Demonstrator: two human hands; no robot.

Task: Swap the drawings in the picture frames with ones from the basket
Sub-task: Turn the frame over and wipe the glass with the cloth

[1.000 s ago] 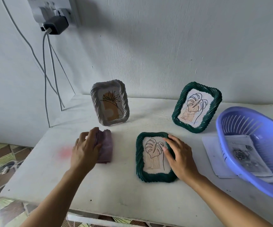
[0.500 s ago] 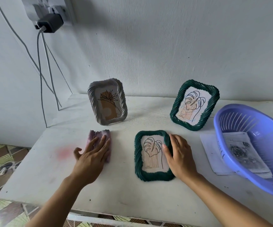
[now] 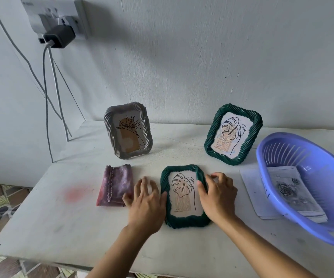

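At three o'clock on the white table [image 3: 61,227], a purple basket [image 3: 326,177] holds stacked drawings [image 3: 288,191], a rose sheet on top. At six o'clock a green frame [image 3: 186,220] lies flat with a leaf drawing [image 3: 182,191] inside. The left hand [image 3: 146,205] touches its nine-o'clock rim with loose, spread fingers. The right hand [image 3: 218,197] curls over its three-o'clock rim.

Basket [image 3: 312,230] rim past right edge

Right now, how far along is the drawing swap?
Done: no swap shows; the gray frame and upright green frame hold plant drawings. In hand: the flat green frame, right hand gripping its rim, left hand beside it, leaf drawing inside. Left: open it, fit a rose drawing from the basket, then likely the others.
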